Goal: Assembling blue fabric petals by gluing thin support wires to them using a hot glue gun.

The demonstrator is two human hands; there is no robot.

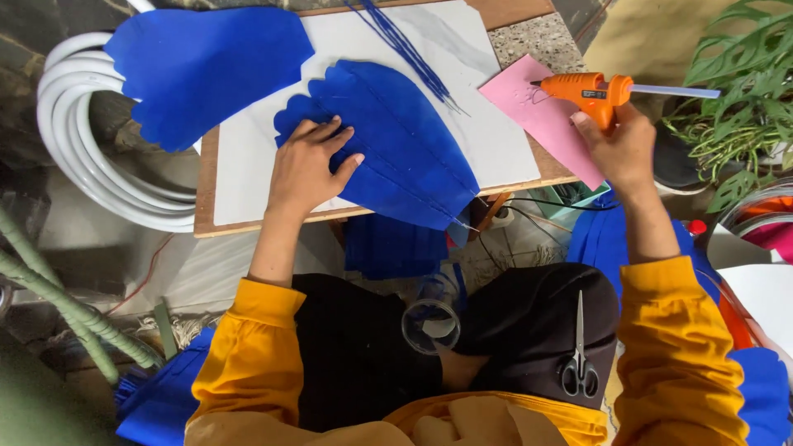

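Left hand (307, 169) flat on blue petal (396, 149); right hand (621, 149) grips glue gun (591, 92).

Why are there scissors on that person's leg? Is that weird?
A bit. The scissors lie loose on the right thigh, blades pointing toward the board, not on it. Glue strings trail from the glue gun onto the pink paper.

Two bare hands, left hand (307, 168) at centre left of the frame, right hand (621, 149) at upper right. Forearms uncovered, mustard-yellow sleeves (248, 347) pushed up and gathered into elastic cuffs near the elbows, loose and puffed below. Black trousers (355, 355) over both knees at lower centre, a fold of paler yellow cloth at the bottom edge
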